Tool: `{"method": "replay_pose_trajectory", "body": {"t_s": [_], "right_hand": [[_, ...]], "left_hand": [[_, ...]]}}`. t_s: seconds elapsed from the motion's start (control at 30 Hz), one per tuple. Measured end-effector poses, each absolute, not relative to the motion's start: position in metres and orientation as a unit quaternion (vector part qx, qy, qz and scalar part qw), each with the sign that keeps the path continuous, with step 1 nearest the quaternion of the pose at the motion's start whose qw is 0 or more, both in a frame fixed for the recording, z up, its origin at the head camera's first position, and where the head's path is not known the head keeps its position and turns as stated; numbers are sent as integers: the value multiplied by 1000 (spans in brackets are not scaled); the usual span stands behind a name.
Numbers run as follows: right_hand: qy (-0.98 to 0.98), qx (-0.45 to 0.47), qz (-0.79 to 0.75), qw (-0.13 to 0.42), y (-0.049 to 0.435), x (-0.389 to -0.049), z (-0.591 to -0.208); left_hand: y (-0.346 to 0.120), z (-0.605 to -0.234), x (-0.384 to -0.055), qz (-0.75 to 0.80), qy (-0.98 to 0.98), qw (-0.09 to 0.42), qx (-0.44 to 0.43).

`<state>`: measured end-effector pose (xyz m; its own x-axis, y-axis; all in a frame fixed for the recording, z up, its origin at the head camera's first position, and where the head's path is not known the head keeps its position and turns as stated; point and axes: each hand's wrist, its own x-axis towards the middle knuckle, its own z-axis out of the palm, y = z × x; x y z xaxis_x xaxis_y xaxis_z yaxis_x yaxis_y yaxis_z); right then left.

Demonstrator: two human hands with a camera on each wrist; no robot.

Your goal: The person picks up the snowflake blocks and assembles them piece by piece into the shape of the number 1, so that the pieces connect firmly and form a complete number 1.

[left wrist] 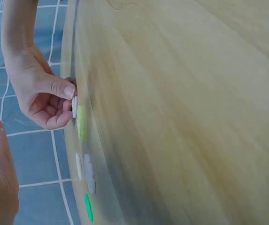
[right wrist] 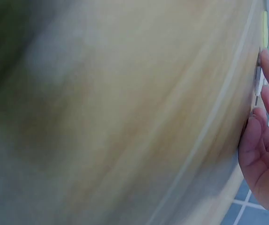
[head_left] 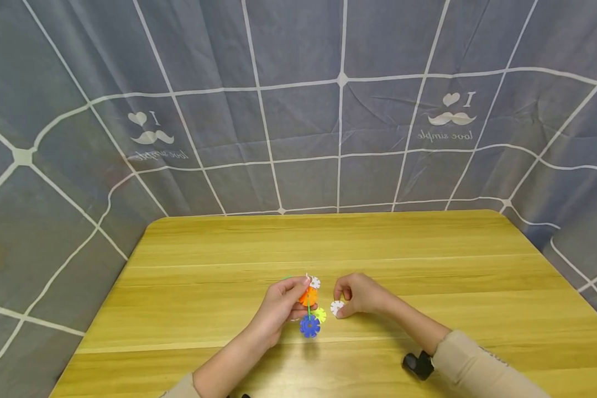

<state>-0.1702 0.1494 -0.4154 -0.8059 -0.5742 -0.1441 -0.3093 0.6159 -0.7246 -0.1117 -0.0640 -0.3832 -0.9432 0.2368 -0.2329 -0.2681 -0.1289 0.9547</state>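
Observation:
My left hand (head_left: 277, 310) grips a cluster of notched plastic snowflake discs between thumb and fingers. In it show an orange disc (head_left: 308, 297), a blue disc (head_left: 310, 326) hanging lowest and a green one seen edge-on; part of the cluster is hidden by the fingers. Just right of it, my right hand (head_left: 364, 294) pinches a loose white snowflake disc (head_left: 336, 307) by its edge, close over the table. The left wrist view also shows this white disc (left wrist: 74, 107) under the right thumb. A yellow disc (head_left: 320, 315) lies on the table between the hands.
Beyond the yellow disc, the left wrist view shows two whitish discs (left wrist: 90, 174) and a green disc (left wrist: 88, 207) lying on the wooden table (head_left: 204, 237). A black object (head_left: 418, 366) sits by the right sleeve. Behind the table hangs a grey checked curtain (head_left: 298, 121).

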Motion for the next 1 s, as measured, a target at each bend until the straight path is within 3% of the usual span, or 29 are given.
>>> {"method": "replay_pose_trajectory", "body": {"t_s": [0.23, 0.73, 1.0], "right_hand": [[871, -251, -380, 185, 151, -169, -416], [786, -223, -521, 247, 152, -183, -402], [773, -224, -545, 234, 148, -186, -384]], "left_hand": [[-64, -383, -112, 751, 639, 166, -15], [-62, -382, -110, 741, 651, 163, -24], [-61, -386, -110, 741, 647, 177, -21]]}}
